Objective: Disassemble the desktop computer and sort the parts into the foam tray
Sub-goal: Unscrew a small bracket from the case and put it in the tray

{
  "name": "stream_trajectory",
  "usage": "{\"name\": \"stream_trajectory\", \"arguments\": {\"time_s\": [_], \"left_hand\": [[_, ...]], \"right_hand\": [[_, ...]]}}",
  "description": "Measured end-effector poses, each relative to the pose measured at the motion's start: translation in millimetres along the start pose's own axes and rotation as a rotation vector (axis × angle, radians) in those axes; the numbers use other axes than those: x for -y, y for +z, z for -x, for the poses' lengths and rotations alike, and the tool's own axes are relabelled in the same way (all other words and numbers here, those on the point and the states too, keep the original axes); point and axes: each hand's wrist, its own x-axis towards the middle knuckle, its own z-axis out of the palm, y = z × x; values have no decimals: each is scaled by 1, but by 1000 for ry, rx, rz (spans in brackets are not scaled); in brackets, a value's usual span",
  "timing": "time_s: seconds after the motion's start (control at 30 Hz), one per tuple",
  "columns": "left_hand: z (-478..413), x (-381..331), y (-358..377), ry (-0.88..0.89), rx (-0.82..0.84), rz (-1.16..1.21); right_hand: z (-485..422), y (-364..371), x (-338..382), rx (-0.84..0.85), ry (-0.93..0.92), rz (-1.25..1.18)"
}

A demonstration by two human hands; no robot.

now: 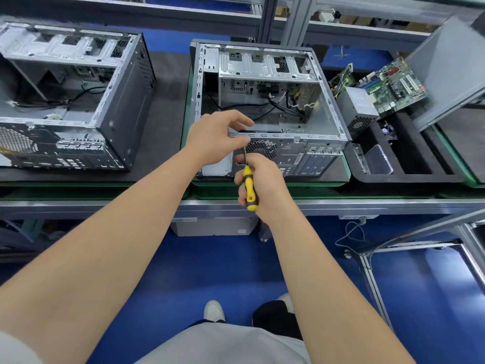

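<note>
An open grey desktop case (267,101) lies on its side on the bench, with loose black cables inside. My right hand (262,185) grips a yellow-and-black screwdriver (249,189), its shaft pointing up at the case's rear top edge beside the fan grille (262,149). My left hand (217,137) sits at that same edge, thumb and fingers curled near the screwdriver tip; whether it pinches anything is unclear. To the right, the black foam tray (409,164) holds a grey power supply (358,106) and a green motherboard (393,85).
A second open case (78,101) lies at the left on the same bench. A grey side panel (446,72) leans over the tray at the far right. A clear plastic box (378,160) sits in the tray's front. Metal frame rails run behind and below the bench.
</note>
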Motion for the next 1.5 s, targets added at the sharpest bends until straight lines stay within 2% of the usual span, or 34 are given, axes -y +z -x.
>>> {"name": "stream_trajectory", "arguments": {"time_s": [0.1,0.2,0.3,0.4,0.5,0.6,0.73,0.8,0.9,0.97,1.03,1.17,1.33,1.4,1.5], "left_hand": [[1,-2,-1,-15,8,15],[2,-4,-2,-12,38,34],[2,-2,-5,-44,81,39],[1,-1,-8,-54,127,53],[0,0,-9,-42,126,49],[0,0,-9,-29,120,27],[0,1,-6,-11,115,26],[-1,2,-4,5,85,22],[-2,4,0,24,36,-5],[-2,4,1,16,18,-5],[-3,3,1,2,18,8],[-2,1,-1,-9,19,16],[-2,-1,-3,-29,43,15],[-2,0,-4,-36,59,36],[-2,1,-7,-37,105,105]], "right_hand": [[2,-6,-6,254,140,-428],[5,-4,-17,472,235,-759],[5,0,-20,502,239,-894],[4,4,-16,423,224,-862],[3,11,-13,229,142,-592],[4,16,-13,0,-30,-174],[3,18,-14,-342,-369,705],[1,18,-18,-443,-456,1028],[-2,19,-21,-461,-472,1151],[-1,16,-17,-422,-459,1054],[0,12,-10,-296,-369,823],[1,0,-1,82,-37,4],[3,-3,-12,422,202,-681],[3,0,-15,489,233,-870],[2,5,-15,433,190,-873]]}}
